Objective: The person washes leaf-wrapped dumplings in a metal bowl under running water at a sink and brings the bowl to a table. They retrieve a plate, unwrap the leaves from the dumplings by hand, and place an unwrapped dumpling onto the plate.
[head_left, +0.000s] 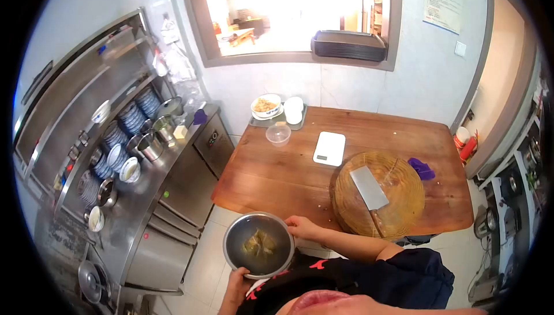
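Note:
A round steel bowl (232,261) is held in front of my body, off the near left corner of the wooden table. Some yellow-green food (259,242) lies at its bottom; its kind I cannot make out. My left hand (237,281) grips the rim at the near left, with the thumb over the edge. On the right side of the rim, my right hand (303,228) is closed around the edge. To the right, a cleaver (369,188) rests on a round wooden chopping block (404,205), its handle toward me.
On the wooden table (277,179) are a white kitchen scale (329,149), a clear plastic bowl (278,134), a tray (303,120) with a bowl of food, and a purple cloth (421,169). Along the left runs a steel counter (151,179) with stacked bowls and pots. Shelves (522,171) stand at the right.

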Action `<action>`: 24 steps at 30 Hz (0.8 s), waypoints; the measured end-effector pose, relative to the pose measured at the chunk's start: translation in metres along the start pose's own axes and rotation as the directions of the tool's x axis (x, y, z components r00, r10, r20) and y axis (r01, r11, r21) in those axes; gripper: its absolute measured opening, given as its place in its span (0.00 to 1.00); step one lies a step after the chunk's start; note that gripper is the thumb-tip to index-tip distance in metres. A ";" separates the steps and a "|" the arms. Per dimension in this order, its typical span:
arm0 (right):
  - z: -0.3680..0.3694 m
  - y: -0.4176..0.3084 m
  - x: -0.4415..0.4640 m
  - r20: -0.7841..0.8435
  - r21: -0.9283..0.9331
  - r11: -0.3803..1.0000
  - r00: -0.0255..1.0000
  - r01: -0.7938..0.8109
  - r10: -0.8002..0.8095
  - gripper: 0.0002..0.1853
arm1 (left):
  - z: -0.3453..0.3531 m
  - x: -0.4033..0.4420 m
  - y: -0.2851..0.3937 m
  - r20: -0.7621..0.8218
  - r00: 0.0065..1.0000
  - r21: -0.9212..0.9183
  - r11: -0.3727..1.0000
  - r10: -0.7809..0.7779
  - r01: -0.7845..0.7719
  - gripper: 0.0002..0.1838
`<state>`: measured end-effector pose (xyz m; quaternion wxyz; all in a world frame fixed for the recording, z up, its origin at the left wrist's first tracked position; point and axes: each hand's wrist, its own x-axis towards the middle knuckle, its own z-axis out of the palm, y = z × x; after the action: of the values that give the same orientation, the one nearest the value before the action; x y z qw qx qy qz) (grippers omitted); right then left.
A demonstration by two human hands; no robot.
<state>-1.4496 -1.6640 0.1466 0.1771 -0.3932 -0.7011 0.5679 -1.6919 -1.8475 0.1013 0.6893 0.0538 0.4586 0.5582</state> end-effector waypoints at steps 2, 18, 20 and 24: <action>0.003 0.037 0.040 -0.127 -0.028 0.999 0.991 0.030 -0.034 0.17 | 0.044 0.004 0.039 -0.197 0.977 0.179 0.977 -0.078 0.114 0.18; -0.007 0.118 0.208 -0.602 0.154 0.968 0.758 -0.200 0.252 0.12 | 0.018 0.288 0.192 0.244 0.893 0.587 0.790 -0.379 0.176 0.24; -0.007 0.134 0.225 -0.544 0.353 0.906 0.737 -0.234 0.402 0.10 | 0.032 0.302 0.214 0.207 0.846 0.667 0.703 -0.491 0.245 0.29; 0.000 0.177 0.245 -0.665 0.279 0.916 0.631 -0.287 0.400 0.09 | 0.053 0.321 0.244 0.511 0.623 0.523 0.789 -0.593 0.322 0.34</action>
<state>-1.5416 -1.4717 -0.0678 0.3501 -0.6932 -0.4460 0.4450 -1.8448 -1.4710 0.0909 0.9004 0.2565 0.2862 0.2038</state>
